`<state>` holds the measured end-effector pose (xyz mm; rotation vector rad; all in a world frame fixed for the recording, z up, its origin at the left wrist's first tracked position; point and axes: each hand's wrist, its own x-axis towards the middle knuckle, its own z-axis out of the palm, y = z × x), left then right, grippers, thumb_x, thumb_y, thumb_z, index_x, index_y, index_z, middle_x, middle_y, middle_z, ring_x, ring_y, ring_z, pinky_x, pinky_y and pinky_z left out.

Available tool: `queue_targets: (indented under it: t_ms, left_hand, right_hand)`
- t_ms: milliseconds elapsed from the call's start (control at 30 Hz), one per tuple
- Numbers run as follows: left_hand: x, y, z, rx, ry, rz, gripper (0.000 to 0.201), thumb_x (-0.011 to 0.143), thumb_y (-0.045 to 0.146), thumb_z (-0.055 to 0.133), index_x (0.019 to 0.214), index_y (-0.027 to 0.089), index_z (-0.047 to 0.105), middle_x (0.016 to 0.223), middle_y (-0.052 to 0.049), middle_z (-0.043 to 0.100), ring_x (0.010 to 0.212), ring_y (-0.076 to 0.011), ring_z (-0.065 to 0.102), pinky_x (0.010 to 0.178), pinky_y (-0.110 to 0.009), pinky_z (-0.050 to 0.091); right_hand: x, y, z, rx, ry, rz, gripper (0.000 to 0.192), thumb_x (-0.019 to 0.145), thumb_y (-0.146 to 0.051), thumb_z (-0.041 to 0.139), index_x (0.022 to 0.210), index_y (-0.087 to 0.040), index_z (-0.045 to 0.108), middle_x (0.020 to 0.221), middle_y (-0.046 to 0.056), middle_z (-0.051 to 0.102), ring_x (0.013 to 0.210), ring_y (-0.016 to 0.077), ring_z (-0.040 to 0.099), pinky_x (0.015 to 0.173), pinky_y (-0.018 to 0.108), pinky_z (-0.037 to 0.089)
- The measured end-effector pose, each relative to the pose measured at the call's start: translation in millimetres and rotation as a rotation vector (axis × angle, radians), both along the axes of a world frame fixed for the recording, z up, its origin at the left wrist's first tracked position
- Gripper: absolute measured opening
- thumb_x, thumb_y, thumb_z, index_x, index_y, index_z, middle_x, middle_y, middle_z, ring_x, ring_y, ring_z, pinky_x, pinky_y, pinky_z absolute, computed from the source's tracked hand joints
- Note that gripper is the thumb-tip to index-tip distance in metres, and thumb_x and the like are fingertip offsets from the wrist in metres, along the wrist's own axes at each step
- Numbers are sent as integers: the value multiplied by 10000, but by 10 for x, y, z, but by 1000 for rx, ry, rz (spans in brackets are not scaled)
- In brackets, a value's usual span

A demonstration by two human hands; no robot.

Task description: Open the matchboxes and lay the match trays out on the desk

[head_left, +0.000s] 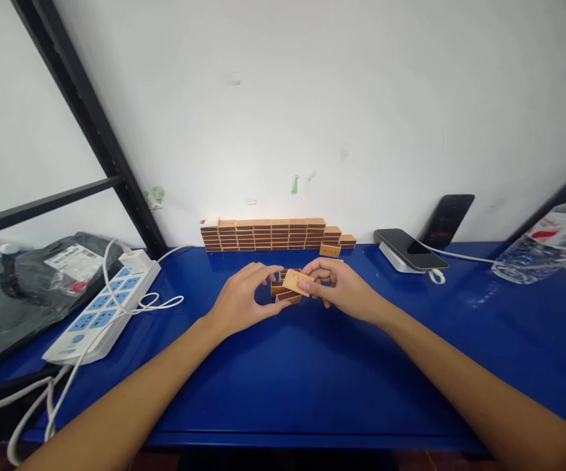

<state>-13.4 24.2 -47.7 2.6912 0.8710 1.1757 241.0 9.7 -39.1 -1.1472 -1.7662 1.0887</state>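
Observation:
Both hands meet over the middle of the blue table [283,386]. My left hand [243,299] curls around the left side of a small cluster of tan wooden blocks [283,289]. My right hand [337,285] pinches one flat tan block [296,281] tilted on top of that cluster. Behind the hands, a low wall of stacked tan blocks [267,235] stands against the white wall, several rows high. One loose block [330,250] lies at its right end.
A white power strip [103,311] with white cables lies at the left, beside a dark plastic bag [12,288]. A phone on a white stand [410,252] and a black phone leaning on the wall [447,219] are at the right. A clear plastic packet [552,245] sits far right.

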Motion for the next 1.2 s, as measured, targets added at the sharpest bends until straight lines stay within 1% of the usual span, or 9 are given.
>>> queue_targets:
  t_ms: [67,133,267,367,467,700,900,1033,1200]
  left_hand:
    - [16,-12,14,33,-15,-13,549,875,405,825,1364,241,638,1116,-71,738,992,-223,681,875,-373,583]
    - [31,-24,20,56,-27,-44,480,892,381,815,1326,242,663,1140,-70,753,996,-216,690,896,-372,584]
    - [52,-43,27,65,-120,-12,336,888,317,818,1191,224,705,1032,-49,770,913,-196,693,832,-350,585]
    - [57,-52,48,72,-177,56,302,866,269,824,1142,215,712,989,-39,764,896,-193,683,811,-344,580]
    - [59,-59,69,66,-189,68,297,860,278,830,1127,213,718,995,-40,769,893,-192,686,813,-344,581]
    - [33,-51,40,77,-153,43,327,889,337,820,1179,220,723,1069,-62,789,937,-216,724,840,-370,605]
    - [13,-29,62,154,-139,-6,371,884,290,828,1233,228,719,1133,-56,798,987,-213,739,886,-368,608]
    - [20,-54,103,252,-127,-46,355,935,252,771,1283,253,707,1144,-47,800,990,-211,740,894,-381,609]
    - [15,-60,119,221,-107,-18,436,930,311,780,1352,281,675,1206,-49,781,1113,-230,713,979,-414,600]
  right_hand:
    - [-18,-14,15,31,18,6,437,893,-602,732,1051,-199,669,778,13,657,639,142,613,473,244,493]
    - [-45,-29,11,44,47,7,438,906,-599,717,1073,-196,687,784,18,654,640,144,617,467,244,496]
    - [-94,-37,-51,50,146,-34,498,885,-605,742,1171,-209,640,827,22,675,672,157,641,465,244,513]
    - [-118,-41,-85,33,207,-101,523,826,-615,798,1099,-211,607,875,35,698,673,159,649,459,249,527]
    - [-144,-64,-78,15,215,-75,502,794,-596,835,1030,-198,638,925,59,704,715,168,663,469,255,545]
    - [-178,-113,-21,-4,193,-71,507,813,-650,791,987,-197,643,847,47,685,676,158,643,471,258,543]
    - [-178,-119,-4,-79,241,-101,563,846,-722,722,1051,-227,550,763,10,679,605,158,648,453,256,535]
    - [-173,-132,36,-187,244,-37,586,929,-763,576,1019,-188,641,804,59,688,581,138,624,385,219,433]
    - [-115,-114,27,-149,206,-4,479,937,-664,657,1002,-192,711,678,8,645,542,123,582,483,248,498]
